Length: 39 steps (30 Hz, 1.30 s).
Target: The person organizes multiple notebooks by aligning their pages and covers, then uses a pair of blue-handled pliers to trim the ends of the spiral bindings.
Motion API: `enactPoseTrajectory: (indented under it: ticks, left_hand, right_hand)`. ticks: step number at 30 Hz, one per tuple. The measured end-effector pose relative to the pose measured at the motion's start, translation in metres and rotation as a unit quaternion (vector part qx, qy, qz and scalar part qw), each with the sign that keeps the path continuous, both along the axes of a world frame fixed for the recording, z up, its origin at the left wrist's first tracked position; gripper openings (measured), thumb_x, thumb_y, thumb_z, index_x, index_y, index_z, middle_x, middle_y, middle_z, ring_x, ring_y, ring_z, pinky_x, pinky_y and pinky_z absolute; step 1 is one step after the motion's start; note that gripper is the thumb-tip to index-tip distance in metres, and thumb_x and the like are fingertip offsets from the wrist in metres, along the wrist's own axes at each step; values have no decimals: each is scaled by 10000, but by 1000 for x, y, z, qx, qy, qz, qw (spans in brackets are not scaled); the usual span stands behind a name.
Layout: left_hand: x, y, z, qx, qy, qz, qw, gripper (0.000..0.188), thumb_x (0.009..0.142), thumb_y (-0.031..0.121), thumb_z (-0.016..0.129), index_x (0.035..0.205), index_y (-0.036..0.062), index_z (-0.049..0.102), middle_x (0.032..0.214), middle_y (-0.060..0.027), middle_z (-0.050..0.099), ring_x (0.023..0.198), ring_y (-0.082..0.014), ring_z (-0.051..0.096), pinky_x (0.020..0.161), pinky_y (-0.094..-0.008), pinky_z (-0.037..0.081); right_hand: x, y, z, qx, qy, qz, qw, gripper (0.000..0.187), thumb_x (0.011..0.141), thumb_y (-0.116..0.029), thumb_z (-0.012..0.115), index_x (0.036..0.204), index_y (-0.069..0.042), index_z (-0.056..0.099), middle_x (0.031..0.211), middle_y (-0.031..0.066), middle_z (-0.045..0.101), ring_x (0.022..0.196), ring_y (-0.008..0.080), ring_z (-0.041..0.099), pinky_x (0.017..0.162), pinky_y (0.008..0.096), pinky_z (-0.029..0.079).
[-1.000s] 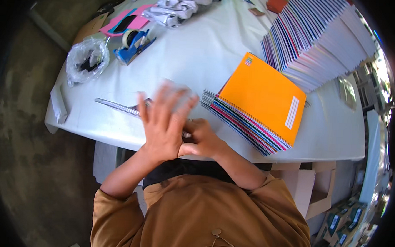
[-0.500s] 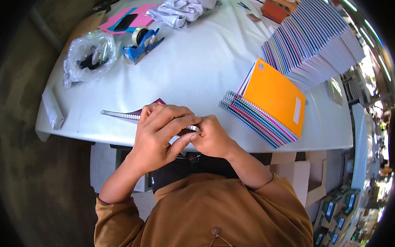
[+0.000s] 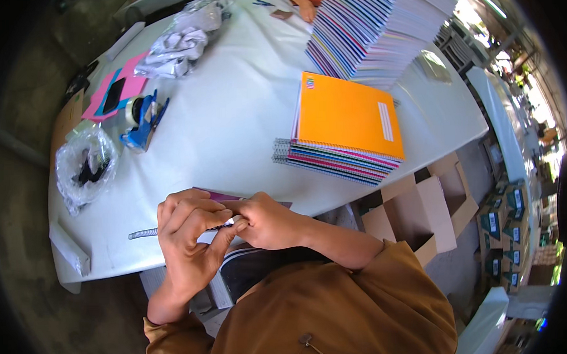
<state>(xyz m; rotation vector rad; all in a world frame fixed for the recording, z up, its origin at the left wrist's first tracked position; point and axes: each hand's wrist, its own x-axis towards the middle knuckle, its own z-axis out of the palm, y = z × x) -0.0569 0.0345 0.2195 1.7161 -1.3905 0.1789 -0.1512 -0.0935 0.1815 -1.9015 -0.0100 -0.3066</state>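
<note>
A spiral notebook with a purple cover (image 3: 215, 196) lies at the near edge of the table, mostly hidden under my hands. Its wire coil (image 3: 145, 233) sticks out past my left hand. My left hand (image 3: 191, 227) is closed, thumb and fingers pinching the bound edge of the notebook. Against it, my right hand (image 3: 266, 221) is curled closed on the same edge, close to a small white bit between the fingertips. What that bit is, I cannot tell. Just beyond my right hand stands a pile of spiral notebooks with an orange one (image 3: 348, 114) on top.
A tall stack of notebooks (image 3: 357, 36) rises behind. To the left are a blue tape dispenser (image 3: 141, 125), a black phone (image 3: 114, 96) on coloured sheets, a plastic bag (image 3: 87, 170) and crumpled wrapping (image 3: 179, 48). Another person's hand (image 3: 307, 10) rests at the far edge. Open cardboard boxes (image 3: 413, 209) stand below right.
The view has turned, so the table and piles appear shifted leftward and tilted. My hands stay together on the notebook's bound edge. Another person's hand now shows at the far edge.
</note>
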Motion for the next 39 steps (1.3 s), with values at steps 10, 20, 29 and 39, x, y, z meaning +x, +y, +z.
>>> enactPoseTrajectory:
  ticks: [10, 20, 29, 39]
  left_hand:
    - [-20, -62, -19, -286, 273, 102, 913, 750, 828, 306, 651, 1365, -3, 228, 1355, -165, 351, 1245, -238, 361, 1038, -399, 279]
    - [-78, -222, -38, -186, 39, -76, 979, 205, 784, -18, 604, 987, -13, 635, 936, -126, 657, 881, -218, 623, 775, -333, 499]
    - [-56, -232, -114, -103, -168, -29, 980, 220, 787, 126, 656, 979, 19, 643, 1054, -138, 629, 932, -277, 598, 814, -341, 456]
    - [-7, -225, -145, -106, 221, 126, 961, 186, 810, 118, 698, 710, 52, 555, 584, 27, 469, 532, -37, 385, 520, -202, 341]
  right_hand:
    - [-60, -110, 11, 366, -392, -104, 838, 448, 829, -2, 609, 1249, 47, 460, 1117, 93, 601, 984, 145, 581, 863, 269, 456]
    - [-174, -194, -75, -217, 51, -685, 693, 576, 941, -157, 373, 1411, 56, 118, 1443, 231, 234, 1337, 278, 253, 1087, 350, 181]
    - [-171, -173, -107, 91, -312, -594, 736, 507, 901, -119, 446, 1363, 31, 300, 1308, 194, 453, 1176, 214, 457, 996, 306, 332]
    - [-162, -187, -108, -150, -186, -728, 643, 181, 786, -11, 661, 964, 12, 636, 844, 42, 588, 704, 118, 508, 659, 211, 414]
